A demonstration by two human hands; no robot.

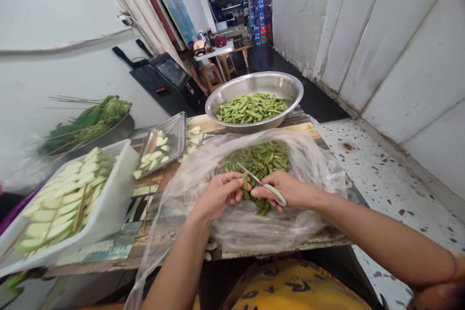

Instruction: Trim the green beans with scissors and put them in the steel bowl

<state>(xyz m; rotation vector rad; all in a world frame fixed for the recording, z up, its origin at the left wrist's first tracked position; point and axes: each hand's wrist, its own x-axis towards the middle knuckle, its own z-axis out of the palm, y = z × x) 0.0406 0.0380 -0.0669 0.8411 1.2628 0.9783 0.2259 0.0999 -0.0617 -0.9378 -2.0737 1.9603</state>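
Note:
My left hand (pixel 227 191) pinches a green edamame pod (pixel 245 181) between thumb and fingers. In my right hand (pixel 278 189) is a pair of scissors (pixel 278 195) with pale green handles, its blades pointing up and left, close to the pod. Both hands are over an opened clear plastic bag (pixel 308 155) on the table. Inside the bag lies a heap of edamame pods (pixel 269 155). Just behind the bag, a wide steel basin (pixel 290 85) holds many more pods (pixel 252 109).
A white tub (pixel 125 160) of skewered pale green slices stands at left. Behind it are a bowl of leafy greens (pixel 94 118) and a metal tray (pixel 178 143) with cut pieces. A wall (pixel 392 34) runs along the right, beyond the speckled floor (pixel 363 155).

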